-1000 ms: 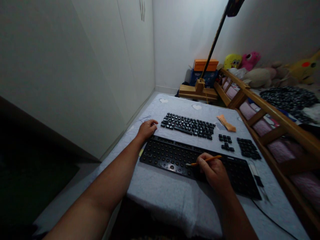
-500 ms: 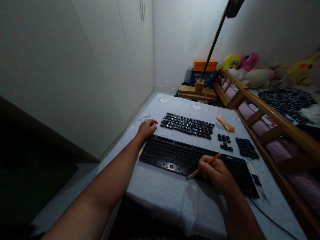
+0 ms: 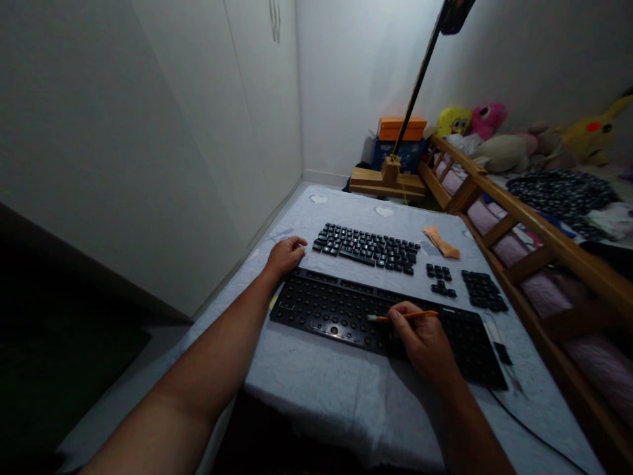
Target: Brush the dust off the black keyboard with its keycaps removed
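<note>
A black keyboard base (image 3: 321,310), stripped of its keycaps, lies across the cloth. Pinched in my right hand (image 3: 420,336) is a small paintbrush (image 3: 425,314) with an orange handle. Its pale bristles point left over the middle of the base; whether they touch it I cannot tell. My left hand (image 3: 285,256) rests by the upper left corner of the base, fingers loosely bent and apart, holding nothing. Just beyond lie loose black keycaps (image 3: 366,245), laid out in keyboard order. Smaller keycap groups, the arrow cluster (image 3: 441,281) and the number pad (image 3: 483,290), sit to the right.
An orange cloth strip (image 3: 441,243) lies at the far right of the cloth-covered table (image 3: 316,369). Slim tools (image 3: 503,353) lie right of the base, near its cable (image 3: 539,432). A wooden bed rail (image 3: 544,237) borders the right side, a white wardrobe (image 3: 212,132) the left.
My right hand has lifted the brush tip from the base's front edge up over its middle, and the handle now lies flatter. My left hand stays by the corner. The view has shifted slightly.
</note>
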`<state>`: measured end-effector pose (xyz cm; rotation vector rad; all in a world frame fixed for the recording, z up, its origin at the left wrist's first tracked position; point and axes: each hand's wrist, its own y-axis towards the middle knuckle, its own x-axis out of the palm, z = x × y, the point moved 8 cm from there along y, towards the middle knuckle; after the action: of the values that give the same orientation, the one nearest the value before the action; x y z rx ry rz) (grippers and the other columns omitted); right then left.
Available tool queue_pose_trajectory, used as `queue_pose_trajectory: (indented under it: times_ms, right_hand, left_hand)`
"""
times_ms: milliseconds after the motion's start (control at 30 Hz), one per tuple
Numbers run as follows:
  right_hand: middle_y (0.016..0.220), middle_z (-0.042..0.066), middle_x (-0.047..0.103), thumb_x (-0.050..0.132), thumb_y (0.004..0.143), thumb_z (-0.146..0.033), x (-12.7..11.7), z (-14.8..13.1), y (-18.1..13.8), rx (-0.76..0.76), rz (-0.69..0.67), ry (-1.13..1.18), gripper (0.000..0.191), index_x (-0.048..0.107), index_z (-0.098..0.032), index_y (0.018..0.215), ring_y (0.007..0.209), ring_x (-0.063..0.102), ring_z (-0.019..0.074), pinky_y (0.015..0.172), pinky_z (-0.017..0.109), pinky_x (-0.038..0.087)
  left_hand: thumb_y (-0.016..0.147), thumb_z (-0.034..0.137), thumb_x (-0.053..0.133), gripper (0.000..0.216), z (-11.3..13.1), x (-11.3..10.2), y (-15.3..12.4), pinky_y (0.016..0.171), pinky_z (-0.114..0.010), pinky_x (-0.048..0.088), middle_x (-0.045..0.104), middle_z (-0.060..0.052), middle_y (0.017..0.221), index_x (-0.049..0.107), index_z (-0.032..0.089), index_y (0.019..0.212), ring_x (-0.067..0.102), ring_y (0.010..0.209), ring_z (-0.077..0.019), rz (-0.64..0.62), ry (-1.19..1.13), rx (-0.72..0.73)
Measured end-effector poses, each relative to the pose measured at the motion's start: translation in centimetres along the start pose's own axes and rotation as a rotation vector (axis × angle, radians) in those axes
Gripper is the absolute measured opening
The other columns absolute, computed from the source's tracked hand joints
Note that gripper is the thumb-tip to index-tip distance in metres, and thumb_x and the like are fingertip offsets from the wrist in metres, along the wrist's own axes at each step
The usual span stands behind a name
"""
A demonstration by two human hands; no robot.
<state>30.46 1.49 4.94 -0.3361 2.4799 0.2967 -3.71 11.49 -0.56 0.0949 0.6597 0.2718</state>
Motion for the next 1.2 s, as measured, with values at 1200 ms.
queue_pose_trajectory:
  times_ms: [1200]
  right_hand:
    - [0.053, -0.004, 0.043, 0.052, 0.089, -0.042, 0.3, 2.1, -0.8, 0.092, -0.106, 0.334, 0.034, 0.049, -0.021, 0.063, 0.049, 0.04, 0.0118, 0.047, 0.025, 0.028]
  left_hand:
    - [0.075, 0.03, 0.054, 0.034, -0.2, 0.2, 0.1, 0.066, -0.028, 0.045, 0.071, -0.003, 0.077, 0.071, 0.016, 0.101, 0.062, 0.071, -0.018, -0.015, -0.003, 0.007]
